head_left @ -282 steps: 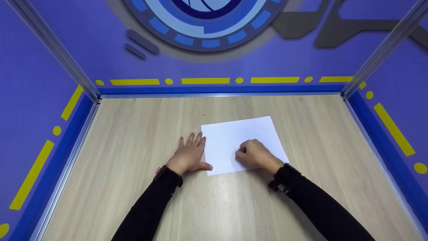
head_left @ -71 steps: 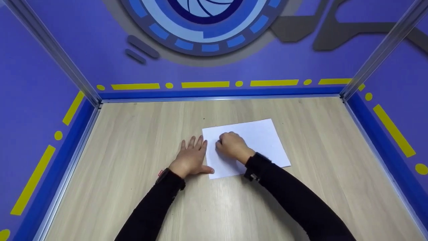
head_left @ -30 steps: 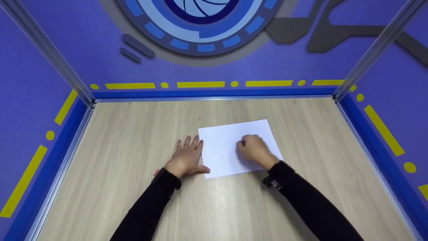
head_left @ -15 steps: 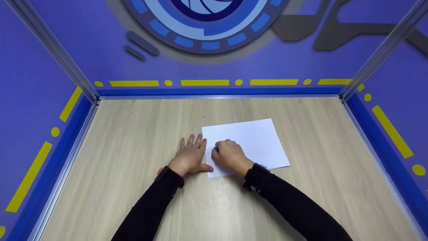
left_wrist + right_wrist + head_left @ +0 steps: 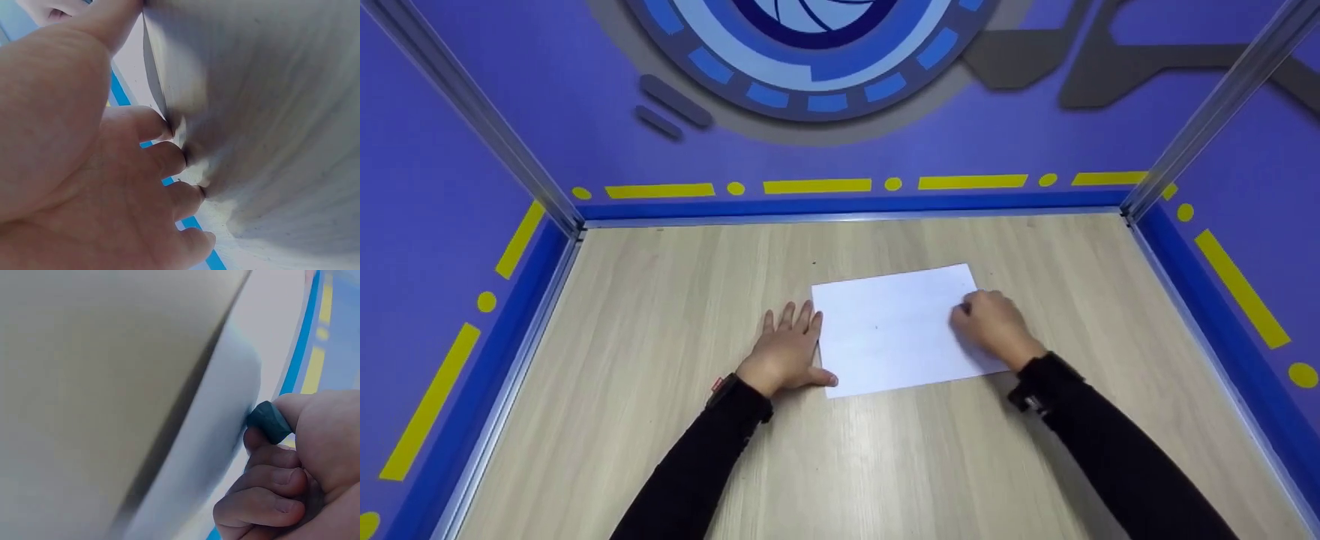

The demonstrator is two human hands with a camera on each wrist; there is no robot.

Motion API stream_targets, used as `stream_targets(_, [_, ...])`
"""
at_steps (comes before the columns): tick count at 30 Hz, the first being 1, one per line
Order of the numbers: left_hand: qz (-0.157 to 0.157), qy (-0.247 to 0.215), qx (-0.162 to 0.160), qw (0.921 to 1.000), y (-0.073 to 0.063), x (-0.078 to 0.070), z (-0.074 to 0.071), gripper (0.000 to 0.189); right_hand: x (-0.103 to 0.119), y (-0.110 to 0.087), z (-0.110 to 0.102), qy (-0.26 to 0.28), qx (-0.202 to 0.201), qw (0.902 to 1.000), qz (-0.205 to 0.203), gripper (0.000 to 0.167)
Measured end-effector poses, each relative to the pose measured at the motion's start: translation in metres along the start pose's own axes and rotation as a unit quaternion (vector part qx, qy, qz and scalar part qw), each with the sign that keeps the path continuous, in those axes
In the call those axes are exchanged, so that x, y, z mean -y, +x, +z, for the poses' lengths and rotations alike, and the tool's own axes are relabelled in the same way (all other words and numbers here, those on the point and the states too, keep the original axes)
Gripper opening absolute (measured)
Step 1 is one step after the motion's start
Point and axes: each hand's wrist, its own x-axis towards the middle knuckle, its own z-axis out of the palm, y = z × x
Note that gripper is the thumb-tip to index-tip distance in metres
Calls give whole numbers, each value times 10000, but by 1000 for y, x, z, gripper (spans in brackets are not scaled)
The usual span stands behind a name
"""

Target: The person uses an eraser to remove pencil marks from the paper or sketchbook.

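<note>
A white sheet of paper (image 5: pixel 892 337) lies slightly turned on the wooden table. My left hand (image 5: pixel 786 354) is spread flat at its left edge; the thumb rests on the near left corner. At the right side of the sheet is my right hand (image 5: pixel 994 326), fingers curled, thumb and forefinger pinching a small dark teal block, apparently an eraser (image 5: pixel 270 422). The right wrist view shows its end at the paper surface; in the head view the hand mostly hides it. A tiny dark speck (image 5: pixel 876 327) lies on the sheet.
The wooden tabletop (image 5: pixel 682 300) runs back to a blue-purple wall (image 5: pixel 780 165) with yellow dashes. Similar walls stand left and right, with metal strips along the table edges. A few small specks dot the wood near the paper.
My right hand has moved between the left part of the sheet and its right side, and is now near the right edge. The left hand and paper stay put.
</note>
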Motion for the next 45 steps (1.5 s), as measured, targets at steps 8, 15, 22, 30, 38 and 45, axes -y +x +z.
stream_targets(8, [-27, -135, -53, 9999, -1, 5, 1, 120, -11, 4, -11, -151, 316, 9987, 373, 29])
stream_targets(15, [-35, -155, -40, 9999, -2, 9, 3, 120, 17, 1, -1, 148, 552, 9978, 342, 33])
stream_targets(22, [-40, -196, -55, 9998, 3, 13, 8, 122, 86, -16, 36, 467, 794, 9952, -345, 42])
stream_targets(30, [212, -170, -340, 9991, 19, 25, 28, 130, 158, -29, 69, 49, 1151, 9869, -1128, 43])
stream_targets(38, [199, -177, -216, 9994, 27, 24, 28, 130, 152, -25, 73, 111, 1000, 9868, -1266, 39])
stream_targets(45, [32, -132, -110, 9998, 6, 4, 7, 123, 106, -25, 58, 74, 493, 9924, -1126, 40])
